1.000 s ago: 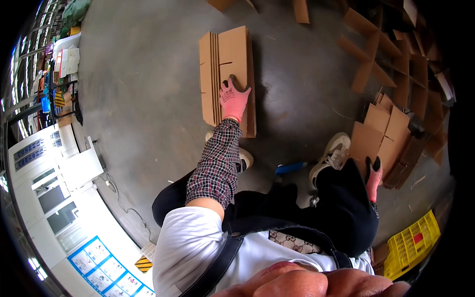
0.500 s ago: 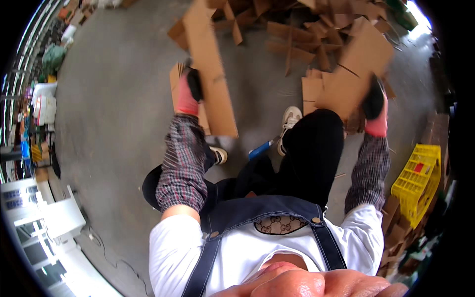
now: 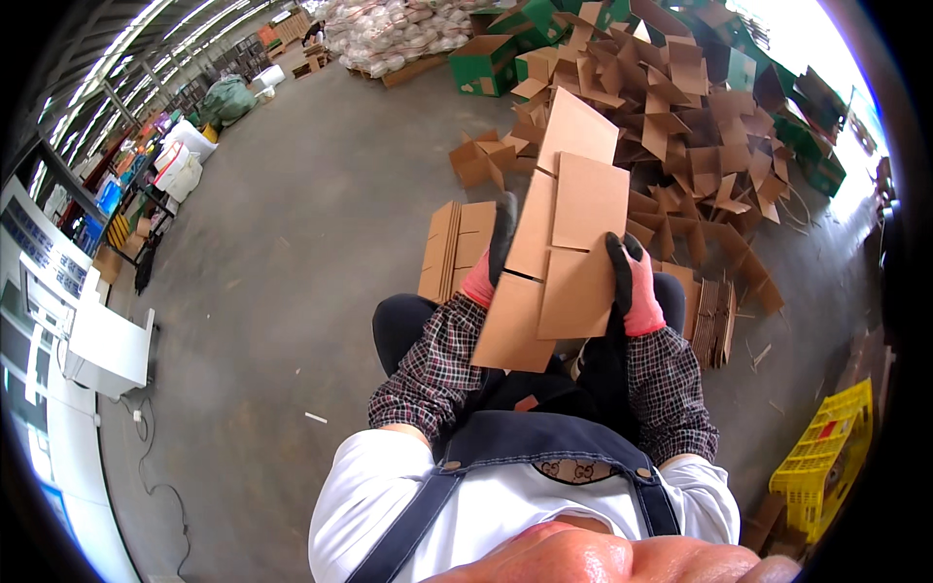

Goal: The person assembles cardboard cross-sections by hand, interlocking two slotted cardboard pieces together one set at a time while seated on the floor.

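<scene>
Two flat brown pieces of slotted cardboard overlap in front of me. My left hand [image 3: 489,260], in a pink and black glove, is closed on the left edge of the longer cardboard divider [image 3: 526,233]. My right hand [image 3: 636,289], gloved the same way, grips the right edge of the shorter cardboard divider [image 3: 583,282], its thumb side against the face. The shorter piece lies over the right side of the longer one, and I cannot tell whether their slots are joined. Beside my left knee is a stack of flat cardboard [image 3: 442,248]; another stack [image 3: 716,316] stands beside my right knee.
A large heap of assembled cardboard dividers [image 3: 671,126] spreads ahead to the right, with green boxes [image 3: 483,66] around it. A yellow plastic crate [image 3: 824,462] is at the lower right. To the left, a white table [image 3: 107,345] stands near a cable [image 3: 146,457] on the floor.
My hands were far apart, each with its own cardboard piece. They have come together in front of me, and the two pieces now overlap. The view has tilted up, showing more of the heap.
</scene>
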Available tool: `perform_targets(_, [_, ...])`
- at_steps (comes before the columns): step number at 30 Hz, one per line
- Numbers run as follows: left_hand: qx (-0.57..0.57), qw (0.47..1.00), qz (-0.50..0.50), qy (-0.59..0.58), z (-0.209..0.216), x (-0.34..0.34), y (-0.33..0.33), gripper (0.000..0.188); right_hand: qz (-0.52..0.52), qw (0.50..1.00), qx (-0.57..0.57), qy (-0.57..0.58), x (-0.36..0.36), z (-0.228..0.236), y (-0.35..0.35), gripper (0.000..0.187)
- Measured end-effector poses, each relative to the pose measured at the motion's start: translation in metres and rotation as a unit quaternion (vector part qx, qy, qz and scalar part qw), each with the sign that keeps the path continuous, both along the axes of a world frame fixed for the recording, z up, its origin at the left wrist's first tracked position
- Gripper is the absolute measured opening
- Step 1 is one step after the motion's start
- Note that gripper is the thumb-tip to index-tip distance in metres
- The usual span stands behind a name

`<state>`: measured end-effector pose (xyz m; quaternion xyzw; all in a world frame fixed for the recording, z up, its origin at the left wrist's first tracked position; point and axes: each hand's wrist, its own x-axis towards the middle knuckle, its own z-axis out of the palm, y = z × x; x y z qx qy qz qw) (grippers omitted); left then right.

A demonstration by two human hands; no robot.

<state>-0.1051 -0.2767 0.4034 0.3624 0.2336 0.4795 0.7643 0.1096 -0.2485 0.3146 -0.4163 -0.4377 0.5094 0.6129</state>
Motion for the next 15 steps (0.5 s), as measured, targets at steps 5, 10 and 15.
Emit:
perform_targets(5, [0.507,0.763,0.103,0.388,-0.046,-0.025,0.029,0.036,-0.026,0.989,0.086,-0.116,0.012,0.006,0.012,0.025])
perform_targets(10, [0.144,0.983,0.063,0.097,-0.057,0.0,0.059,0.032,0.026,0.992,0.085,-0.092,-0.013,-0.01,-0.018,0.057])
perform_targets(15, [0.085,0.98,0.133,0.118,-0.052,0.017,0.106,0.033,0.035,0.998,0.053,-0.009,-0.025,0.028,-0.025,0.06])
